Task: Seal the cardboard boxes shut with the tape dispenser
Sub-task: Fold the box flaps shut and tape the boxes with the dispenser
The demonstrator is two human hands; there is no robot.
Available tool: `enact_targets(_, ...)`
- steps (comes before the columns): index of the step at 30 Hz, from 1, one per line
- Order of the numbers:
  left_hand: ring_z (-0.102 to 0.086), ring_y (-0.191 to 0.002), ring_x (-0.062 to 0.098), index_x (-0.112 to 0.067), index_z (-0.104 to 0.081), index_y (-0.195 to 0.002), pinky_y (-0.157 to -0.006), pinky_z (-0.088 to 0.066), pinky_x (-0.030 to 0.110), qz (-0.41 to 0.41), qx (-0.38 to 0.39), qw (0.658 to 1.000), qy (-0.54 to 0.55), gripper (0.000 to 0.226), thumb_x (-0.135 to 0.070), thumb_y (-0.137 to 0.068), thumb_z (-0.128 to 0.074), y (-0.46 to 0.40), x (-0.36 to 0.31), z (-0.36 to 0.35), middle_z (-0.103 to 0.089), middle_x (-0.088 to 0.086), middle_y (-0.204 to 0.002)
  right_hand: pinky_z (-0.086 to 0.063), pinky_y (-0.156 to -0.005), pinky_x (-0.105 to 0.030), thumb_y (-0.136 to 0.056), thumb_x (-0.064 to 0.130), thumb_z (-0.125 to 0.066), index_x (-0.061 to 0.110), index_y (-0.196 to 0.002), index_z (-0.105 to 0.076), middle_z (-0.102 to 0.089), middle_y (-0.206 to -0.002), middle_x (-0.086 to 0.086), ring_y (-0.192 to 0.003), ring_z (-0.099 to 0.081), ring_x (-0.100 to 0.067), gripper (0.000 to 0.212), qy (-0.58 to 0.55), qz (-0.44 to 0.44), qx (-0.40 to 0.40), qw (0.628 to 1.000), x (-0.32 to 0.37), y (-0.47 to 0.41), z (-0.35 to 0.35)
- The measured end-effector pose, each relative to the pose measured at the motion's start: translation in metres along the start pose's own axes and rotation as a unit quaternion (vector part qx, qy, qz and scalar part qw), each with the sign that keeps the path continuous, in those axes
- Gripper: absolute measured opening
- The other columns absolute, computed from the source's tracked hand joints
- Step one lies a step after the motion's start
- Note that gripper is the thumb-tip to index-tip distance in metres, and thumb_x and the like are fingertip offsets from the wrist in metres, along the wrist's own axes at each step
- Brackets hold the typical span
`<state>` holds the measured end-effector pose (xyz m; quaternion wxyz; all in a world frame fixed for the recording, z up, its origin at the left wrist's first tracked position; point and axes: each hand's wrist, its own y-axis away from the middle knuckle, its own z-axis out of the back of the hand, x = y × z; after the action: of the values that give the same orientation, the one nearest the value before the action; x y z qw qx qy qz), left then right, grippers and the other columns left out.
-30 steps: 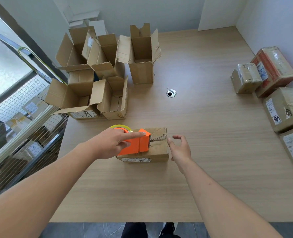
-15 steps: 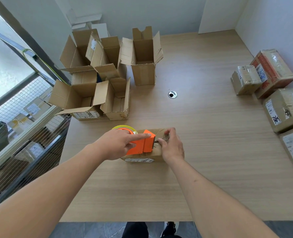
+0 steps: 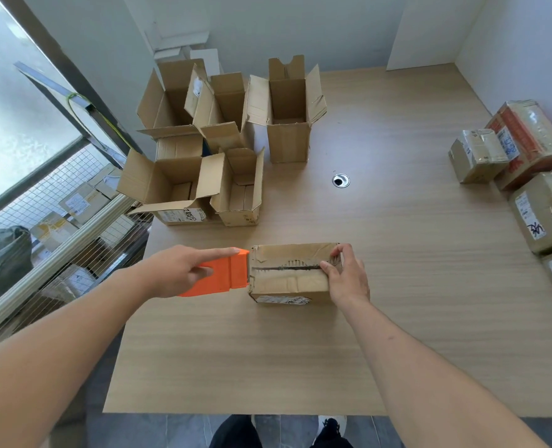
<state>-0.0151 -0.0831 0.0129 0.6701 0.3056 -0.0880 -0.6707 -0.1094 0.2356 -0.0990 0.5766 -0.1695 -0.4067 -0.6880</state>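
the left hand (image 3: pixel 174 273) grips the orange dispenser (image 3: pixel 218 276), fingers wrapped round its body and the index finger laid straight along the top. its front edge sits at the left end of the box (image 3: pixel 292 274), at the top edge there. the right hand (image 3: pixel 345 279) pinches the right end of the box, thumb and fingers curled over the top edge by the seam, pinning it to the tabletop (image 3: pixel 397 270).

judging from this, the pull along the seam looks to be at its finish, so the step in hand is to wrap the tape over the left end and cut it. to do that well, keep the right hand pressing down so the box cannot slide, tip the dispenser down over the end face so the tape lands on the side, then twist to let the blade bite. the tape itself is too clear to make out, so whether it sits centred on the seam cannot be told.

the box is small, brown and worn: creased flaps, a dark line along the middle seam, and a white label on the near side. it lies near the middle of the tabletop, well apart from the open boxes (image 3: pixel 223 150) at the far left and the wrapped parcels (image 3: pixel 527 176) at the right edge.
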Motion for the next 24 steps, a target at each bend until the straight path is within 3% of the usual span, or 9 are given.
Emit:
enact_targets(4, -0.056, -0.095, 0.02, -0.078, -0.012, -0.139, -0.085, -0.053, 0.043, -0.006, 0.011, 1.0, 0.024, 0.062, -0.037, -0.106, -0.044, -0.005, 0.018, 0.007, -0.056, -0.003, -0.121, -0.049, -0.076, -0.039, -0.096, 0.045, -0.064, 0.04, -0.102, -0.046, -0.047, -0.105, 0.0, -0.084, -0.057, -0.026, 0.019, 0.011, -0.031, -0.035, 0.999, 0.004, 0.006, -0.006)
enact_targets(8, -0.057, -0.088, 0.018, -0.082, -0.016, -0.134, -0.081, -0.054, 0.042, -0.034, 0.015, 0.999, 0.028, 0.062, -0.036, -0.106, -0.045, -0.02, 0.028, 0.012, -0.057, -0.002, -0.113, -0.046, -0.075, -0.036, -0.096, 0.034, -0.066, 0.035, -0.104, -0.05, -0.043, -0.103, -0.002, -0.089, -0.052, -0.026, 0.018, 0.16, -0.022, -0.142, 0.977, 0.022, 0.014, -0.02)
enact_targets(10, -0.056, -0.089, 0.017, -0.082, -0.017, -0.134, -0.08, -0.052, 0.039, -0.038, 0.03, 0.999, 0.022, 0.061, -0.036, -0.106, -0.045, -0.024, 0.03, 0.012, -0.057, -0.001, -0.115, -0.045, -0.081, -0.037, -0.094, 0.016, -0.066, 0.028, -0.116, -0.05, -0.045, -0.111, -0.006, -0.098, -0.051, -0.028, 0.03, 0.248, -0.032, -0.18, 0.951, 0.038, 0.021, -0.04)
enact_targets(12, -0.054, -0.09, 0.017, -0.08, -0.018, -0.135, -0.079, -0.051, 0.037, -0.048, 0.044, 0.998, 0.019, 0.06, -0.036, -0.106, -0.044, -0.027, 0.032, 0.011, -0.055, -0.001, -0.117, -0.043, -0.092, -0.039, -0.094, 0.012, -0.06, 0.02, -0.136, -0.042, -0.043, -0.131, -0.012, -0.116, -0.048, -0.031, 0.047, 0.262, -0.062, -0.179, 0.946, 0.058, 0.03, -0.064)
enact_targets(14, -0.054, -0.094, 0.019, -0.08, -0.02, -0.135, -0.08, -0.05, 0.037, -0.056, 0.056, 0.997, 0.027, 0.059, -0.035, -0.106, -0.045, -0.031, 0.035, 0.009, -0.053, -0.001, -0.121, -0.029, -0.115, -0.045, -0.101, 0.03, -0.052, 0.012, -0.156, -0.023, -0.025, -0.157, -0.021, -0.143, -0.03, -0.037, 0.065, 0.215, -0.085, -0.137, 0.963, 0.075, 0.037, -0.085)
enact_targets(16, -0.054, -0.1, 0.022, -0.08, -0.023, -0.134, -0.081, -0.048, 0.036, -0.055, 0.064, 0.996, 0.037, 0.058, -0.034, -0.106, -0.046, -0.036, 0.039, 0.009, -0.053, -0.002, -0.126, -0.002, -0.126, -0.047, -0.1, 0.06, -0.04, 0.006, -0.161, -0.001, 0.003, -0.167, -0.025, -0.155, 0.001, -0.038, 0.09, 0.189, -0.091, -0.092, 0.973, 0.08, 0.04, -0.099)
enact_targets(19, -0.051, -0.109, 0.024, -0.078, -0.027, -0.135, -0.085, -0.041, 0.035, -0.051, 0.076, 0.994, 0.066, 0.057, -0.034, -0.106, -0.047, -0.039, 0.047, 0.009, -0.048, -0.005, -0.134, 0.016, -0.124, -0.047, -0.089, 0.083, -0.031, 0.004, -0.158, 0.018, 0.025, -0.164, -0.024, -0.152, 0.024, -0.035, 0.115, 0.214, -0.08, -0.064, 0.971, 0.068, 0.043, -0.11)
enact_targets(24, -0.048, -0.114, 0.024, -0.08, -0.026, -0.133, -0.091, -0.039, 0.036, -0.046, 0.086, 0.99, 0.104, 0.054, -0.037, -0.106, -0.046, -0.045, 0.06, 0.009, -0.045, -0.01, -0.139, 0.021, -0.121, -0.046, -0.081, 0.092, -0.03, 0.006, -0.155, 0.025, 0.033, -0.161, -0.021, -0.149, 0.034, -0.031, 0.127, 0.228, -0.071, -0.051, 0.97, 0.063, 0.045, -0.112)
